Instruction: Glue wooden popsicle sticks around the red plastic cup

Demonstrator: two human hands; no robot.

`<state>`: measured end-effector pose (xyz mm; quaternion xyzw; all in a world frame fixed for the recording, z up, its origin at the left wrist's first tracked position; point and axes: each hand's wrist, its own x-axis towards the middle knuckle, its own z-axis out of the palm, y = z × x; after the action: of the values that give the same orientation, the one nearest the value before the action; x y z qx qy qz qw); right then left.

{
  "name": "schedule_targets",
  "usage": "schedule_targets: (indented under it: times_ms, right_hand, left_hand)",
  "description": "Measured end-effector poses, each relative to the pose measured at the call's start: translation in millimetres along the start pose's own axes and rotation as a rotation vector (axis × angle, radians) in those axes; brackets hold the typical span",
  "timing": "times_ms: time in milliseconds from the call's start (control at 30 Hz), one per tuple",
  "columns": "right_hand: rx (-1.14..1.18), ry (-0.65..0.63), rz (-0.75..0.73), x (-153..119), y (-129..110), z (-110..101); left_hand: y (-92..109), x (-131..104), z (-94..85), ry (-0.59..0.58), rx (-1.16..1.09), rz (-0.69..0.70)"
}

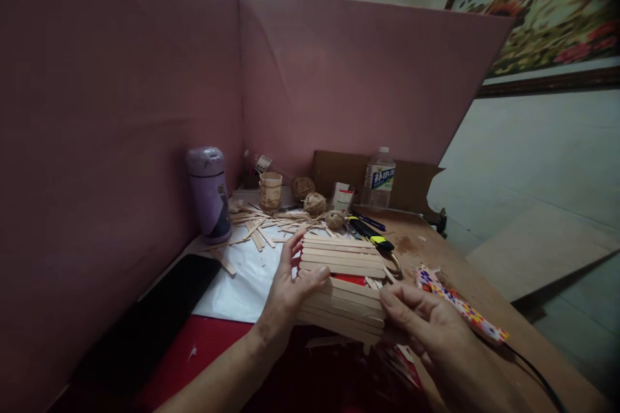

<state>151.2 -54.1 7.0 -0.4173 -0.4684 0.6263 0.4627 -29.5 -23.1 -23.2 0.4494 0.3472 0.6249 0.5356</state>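
Observation:
Two panels of wooden craft sticks laid side by side are held up at the centre, a gap with red showing between them. My left hand grips their left end, thumb on the front near the gap, fingers behind the upper panel. At the right end of the lower panel, my right hand pinches the sticks between thumb and fingers. The fingertips behind the panels are hidden. Loose sticks lie scattered beyond the hands.
A purple bottle stands at the left behind a black flat object. Farther back are a stick-covered cup, twine balls and a water bottle. A yellow-black cutter and a flower-patterned object with a cord lie rightward.

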Motion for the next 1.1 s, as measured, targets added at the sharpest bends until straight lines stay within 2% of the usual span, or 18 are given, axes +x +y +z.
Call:
schedule_targets:
  times_ms: [267,500,700,1100]
  right_hand:
    - [0.023,0.038,-0.028,-3,2,-2]
    - [0.095,0.136,0.021,0,11,-2]
    - [0.080,0.150,0.033,2,8,1]
    - [-0.017,0.186,-0.010,3,8,2]
  left_hand:
    - [-7,1,-2.6,0.045,0.010,0.011]
    - [-9,0,-2.3,-0.027,0.016,0.052]
    - [-13,3,-4.8,0.029,0.079,0.060]
    - [-11,3,-4.1,0.016,0.099,0.087]
